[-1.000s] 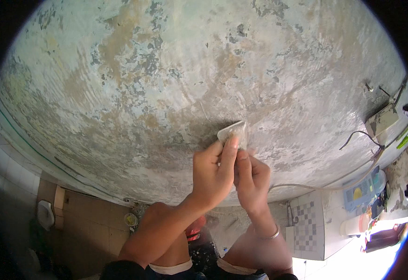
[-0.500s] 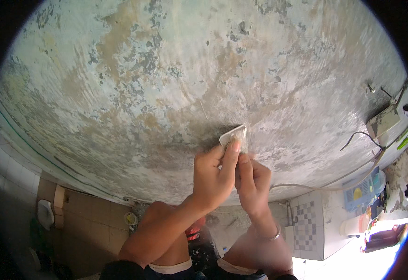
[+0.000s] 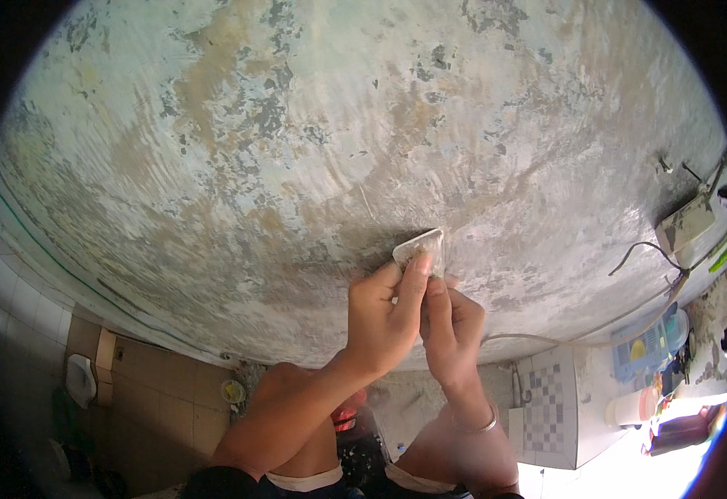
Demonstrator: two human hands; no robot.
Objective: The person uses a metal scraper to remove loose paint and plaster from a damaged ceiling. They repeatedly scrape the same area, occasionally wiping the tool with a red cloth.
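Note:
A small flat scraper, pale and plate-like with rounded corners, is held against the patchy wall. My left hand is closed on it, the thumb lying flat over its face. Close beside it, my right hand pinches the scraper's lower part, thumb up and fingers curled. The two thumbs nearly meet. Fingers hide the lower end of the scraper. Grey and brown patches show through the wall's flaking pale paint around the upper edge.
On the right, a box with loose cables is fixed to the wall. Below it are a blue plastic basket, a white bucket and a tiled counter. A small cup stands on the floor at lower left.
The whole view has shifted slightly, so wall and hands appear a little lower. Both hands keep the same grip on the scraper, at nearly the same spot on the wall.

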